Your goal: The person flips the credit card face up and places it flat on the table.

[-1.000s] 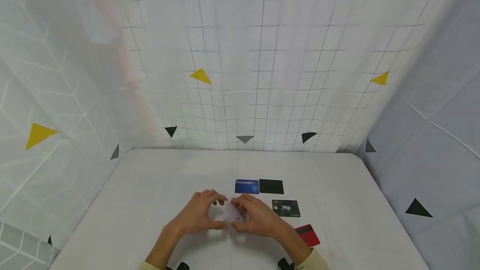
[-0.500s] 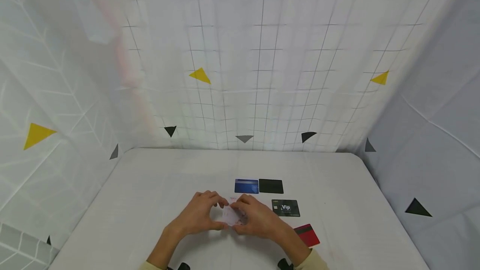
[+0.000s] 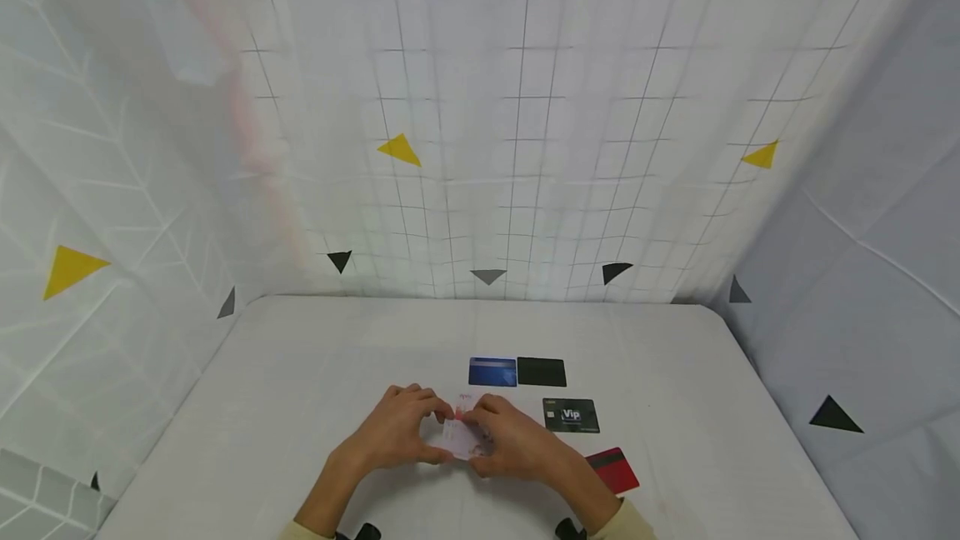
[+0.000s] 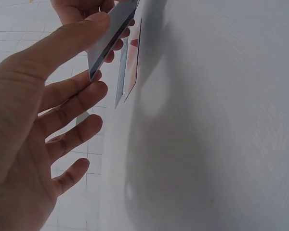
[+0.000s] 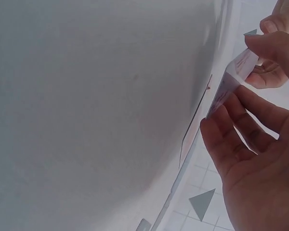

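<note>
Both hands hold a small pale card [image 3: 459, 442] with faint pinkish print, tilted above the table. My left hand [image 3: 397, 432] pinches its left side between thumb and forefinger; the other fingers spread loosely in the left wrist view. On the right side, my right hand [image 3: 516, 438] grips it with the thumb on one face and fingers behind, as the right wrist view shows. Just beyond the fingertips, another pale card with pink print [image 3: 467, 400] lies on the table, partly hidden by the right hand.
A blue card [image 3: 492, 372] and a black card [image 3: 542, 372] lie side by side farther back. Right of the hands is a dark "Vip" card [image 3: 572, 416]. A red card [image 3: 615, 471] lies partly behind the right forearm. White sheeting [image 3: 480, 107] surrounds the white table [image 3: 337, 340].
The held pale card has tilted and dropped slightly toward me, with the right hand shifting a little lower. More of the pink-printed card behind it now shows. The other cards stay put.
</note>
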Motion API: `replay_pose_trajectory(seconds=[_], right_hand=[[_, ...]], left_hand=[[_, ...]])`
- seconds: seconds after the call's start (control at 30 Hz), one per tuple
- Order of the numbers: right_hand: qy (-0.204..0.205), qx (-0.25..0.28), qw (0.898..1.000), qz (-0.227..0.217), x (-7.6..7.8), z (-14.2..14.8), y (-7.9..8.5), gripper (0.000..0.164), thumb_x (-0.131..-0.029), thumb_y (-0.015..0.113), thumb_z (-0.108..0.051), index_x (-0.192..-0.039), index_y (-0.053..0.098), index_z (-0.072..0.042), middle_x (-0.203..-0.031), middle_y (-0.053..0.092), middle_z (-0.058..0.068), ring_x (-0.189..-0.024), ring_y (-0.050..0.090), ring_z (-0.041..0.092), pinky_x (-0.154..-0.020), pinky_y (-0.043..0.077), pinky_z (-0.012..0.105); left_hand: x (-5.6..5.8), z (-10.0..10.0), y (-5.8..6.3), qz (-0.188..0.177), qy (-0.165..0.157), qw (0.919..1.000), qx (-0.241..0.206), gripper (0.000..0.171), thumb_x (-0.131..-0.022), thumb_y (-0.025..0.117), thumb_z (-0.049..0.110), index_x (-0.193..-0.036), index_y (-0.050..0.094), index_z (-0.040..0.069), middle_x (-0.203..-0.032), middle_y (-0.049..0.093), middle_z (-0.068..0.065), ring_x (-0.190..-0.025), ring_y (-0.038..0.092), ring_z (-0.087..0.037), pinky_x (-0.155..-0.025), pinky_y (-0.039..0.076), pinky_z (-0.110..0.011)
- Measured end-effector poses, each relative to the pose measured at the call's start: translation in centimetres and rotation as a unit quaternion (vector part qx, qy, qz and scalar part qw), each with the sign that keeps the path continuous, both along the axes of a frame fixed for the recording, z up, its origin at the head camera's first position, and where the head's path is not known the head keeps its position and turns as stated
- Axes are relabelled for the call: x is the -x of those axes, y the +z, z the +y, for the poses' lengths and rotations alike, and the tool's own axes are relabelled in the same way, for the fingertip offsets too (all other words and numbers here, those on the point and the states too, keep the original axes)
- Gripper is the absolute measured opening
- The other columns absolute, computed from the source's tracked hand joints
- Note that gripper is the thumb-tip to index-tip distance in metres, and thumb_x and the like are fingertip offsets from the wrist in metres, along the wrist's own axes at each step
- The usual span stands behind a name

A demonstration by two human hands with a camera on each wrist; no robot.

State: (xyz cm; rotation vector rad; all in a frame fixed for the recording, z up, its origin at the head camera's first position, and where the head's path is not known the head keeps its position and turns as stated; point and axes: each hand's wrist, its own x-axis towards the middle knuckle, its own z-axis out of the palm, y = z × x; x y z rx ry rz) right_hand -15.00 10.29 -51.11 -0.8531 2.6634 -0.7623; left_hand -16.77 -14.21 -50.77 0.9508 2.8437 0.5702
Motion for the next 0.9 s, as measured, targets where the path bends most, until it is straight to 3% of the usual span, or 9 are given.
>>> replay_pose_trajectory(seconds=[0.37, 0.9], right_hand=[[0.024, -0.010, 0.999, 0.023, -0.08, 0.42, -0.61, 0.056, -0.079, 0.085, -0.036, -0.128, 0.064, -0.019, -0.121, 0.046, -0.010, -0.103, 0.046, 0.003, -0.089, 0.048, 0.017], [0.036, -0.029, 0.997, 0.057, -0.27, 0.46, -0.65, 0.053, -0.080, 0.085, -0.036, -0.125, 0.067, -0.016, -0.115, 0.045, -0.008, -0.099, 0.047, 0.003, -0.086, 0.046, 0.014]], left_hand=[[0.04, 0.44, -0.57, -0.019, -0.006, 0.9996, 0.018, 0.055, -0.069, 0.081, 0.067, -0.112, 0.070, 0.035, -0.098, 0.062, 0.022, -0.094, 0.052, -0.004, -0.091, 0.038, -0.048], [-0.01, 0.82, -0.96, 0.009, -0.012, 0.9992, 0.038, 0.053, -0.066, 0.085, 0.064, -0.105, 0.070, 0.033, -0.102, 0.063, 0.021, -0.099, 0.054, -0.007, -0.088, 0.039, -0.044]])
